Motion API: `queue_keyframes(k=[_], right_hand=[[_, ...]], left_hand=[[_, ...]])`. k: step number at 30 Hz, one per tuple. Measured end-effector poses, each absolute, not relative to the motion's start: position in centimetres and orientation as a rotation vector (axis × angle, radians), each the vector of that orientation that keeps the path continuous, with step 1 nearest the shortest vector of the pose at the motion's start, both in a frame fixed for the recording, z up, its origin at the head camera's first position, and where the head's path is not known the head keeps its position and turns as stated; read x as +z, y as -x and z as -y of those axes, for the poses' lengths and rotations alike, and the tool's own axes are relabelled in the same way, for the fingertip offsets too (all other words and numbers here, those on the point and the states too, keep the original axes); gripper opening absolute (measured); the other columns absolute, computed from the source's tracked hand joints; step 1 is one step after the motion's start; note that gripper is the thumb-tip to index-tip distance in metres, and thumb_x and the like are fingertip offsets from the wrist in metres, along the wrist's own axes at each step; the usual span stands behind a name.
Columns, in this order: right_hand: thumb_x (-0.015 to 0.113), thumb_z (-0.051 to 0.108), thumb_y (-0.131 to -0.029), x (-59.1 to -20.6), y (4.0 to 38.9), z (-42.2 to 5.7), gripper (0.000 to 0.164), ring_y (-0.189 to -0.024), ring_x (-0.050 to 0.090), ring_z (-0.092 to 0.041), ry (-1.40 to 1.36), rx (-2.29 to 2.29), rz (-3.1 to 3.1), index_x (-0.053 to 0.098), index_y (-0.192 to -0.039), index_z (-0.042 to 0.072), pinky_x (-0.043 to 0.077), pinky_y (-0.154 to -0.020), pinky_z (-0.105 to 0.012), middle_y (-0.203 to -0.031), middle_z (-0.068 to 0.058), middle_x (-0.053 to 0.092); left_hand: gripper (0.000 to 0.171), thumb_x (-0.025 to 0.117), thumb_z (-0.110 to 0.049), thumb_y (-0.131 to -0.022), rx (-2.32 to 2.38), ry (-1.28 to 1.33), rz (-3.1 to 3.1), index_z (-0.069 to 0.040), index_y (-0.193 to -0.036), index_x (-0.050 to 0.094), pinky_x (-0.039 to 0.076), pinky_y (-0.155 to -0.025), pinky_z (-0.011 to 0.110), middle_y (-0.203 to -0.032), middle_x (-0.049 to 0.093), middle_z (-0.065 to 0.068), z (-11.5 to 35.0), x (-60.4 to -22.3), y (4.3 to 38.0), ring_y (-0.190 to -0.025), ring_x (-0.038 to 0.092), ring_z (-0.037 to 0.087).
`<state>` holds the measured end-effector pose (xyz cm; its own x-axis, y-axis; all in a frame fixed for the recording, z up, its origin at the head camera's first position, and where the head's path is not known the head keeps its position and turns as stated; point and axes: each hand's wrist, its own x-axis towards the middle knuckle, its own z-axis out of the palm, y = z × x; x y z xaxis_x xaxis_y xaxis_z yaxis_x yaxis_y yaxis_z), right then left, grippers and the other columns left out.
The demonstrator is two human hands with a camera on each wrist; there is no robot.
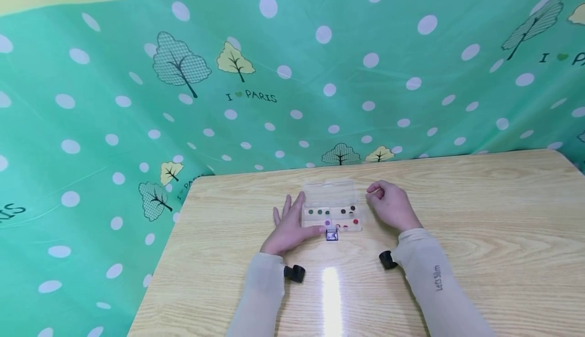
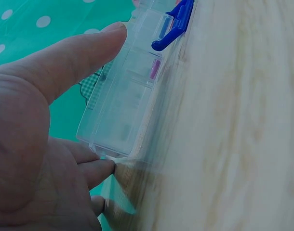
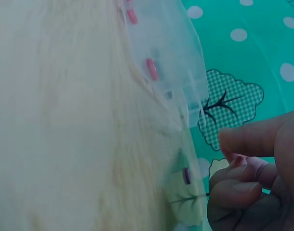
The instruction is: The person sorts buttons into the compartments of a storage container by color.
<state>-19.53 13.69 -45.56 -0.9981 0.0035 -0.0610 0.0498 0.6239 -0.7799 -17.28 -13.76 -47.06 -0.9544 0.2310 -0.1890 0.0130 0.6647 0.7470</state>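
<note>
A clear plastic compartment box [image 1: 338,217] lies on the wooden table [image 1: 480,215] with its lid [image 1: 330,193] folded back. Small dark, red and purple beads sit in its cells. A blue clasp [image 1: 332,235] juts from its front edge. My left hand [image 1: 292,224] lies flat at the box's left end, fingers straight, and its thumb [image 2: 79,57] presses the clear box [image 2: 123,96] near the blue clasp [image 2: 176,24]. My right hand [image 1: 390,206] rests just right of the box, fingers loosely curled, holding nothing. In the right wrist view the curled fingers [image 3: 243,183] hang beside the box [image 3: 166,53].
A green polka-dot cloth [image 1: 283,88] with tree prints hangs behind and left of the table. The table's far edge runs just behind the box. Bare wood spreads to the right and towards me, with a bright glare strip [image 1: 331,296] between my forearms.
</note>
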Motion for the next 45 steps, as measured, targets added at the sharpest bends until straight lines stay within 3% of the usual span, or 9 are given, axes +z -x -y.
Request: queue_keyframes(k=[13,33,45], right_hand=[[0.058,0.018,-0.1,-45.71,19.53,-14.37,0.022,-0.09,0.057,-0.032,-0.147,-1.23,-2.766,0.065,-0.113,0.002,0.048,-0.078,-0.045,-0.101,-0.017,0.061],[0.065,0.015,-0.095,-46.02,19.66,-14.61,0.021,-0.077,0.051,-0.025,-0.186,-1.206,-2.72,0.066,-0.111,0.001,0.042,-0.065,-0.034,-0.089,-0.012,0.057],[0.064,0.015,-0.097,-45.99,19.65,-14.64,0.018,-0.083,0.053,-0.026,-0.174,-1.179,-2.715,0.067,-0.108,0.0,0.044,-0.069,-0.036,-0.092,-0.012,0.059]], left_hand=[[0.116,0.083,-0.049,-0.077,1.182,-0.192,-2.608,-0.018,-0.163,0.012,-0.026,-0.114,0.052,-0.167,0.014,0.004,13.84,-47.0,17.33,-0.153,-0.014,0.021],[0.117,0.082,-0.051,-0.076,1.142,-0.235,-2.631,-0.016,-0.163,0.012,-0.026,-0.113,0.054,-0.167,0.015,0.004,13.87,-46.99,17.54,-0.153,-0.012,0.024],[0.117,0.081,-0.052,-0.077,1.139,-0.263,-2.64,-0.015,-0.163,0.012,-0.026,-0.113,0.054,-0.167,0.015,0.004,13.97,-47.33,17.57,-0.153,-0.012,0.024]])
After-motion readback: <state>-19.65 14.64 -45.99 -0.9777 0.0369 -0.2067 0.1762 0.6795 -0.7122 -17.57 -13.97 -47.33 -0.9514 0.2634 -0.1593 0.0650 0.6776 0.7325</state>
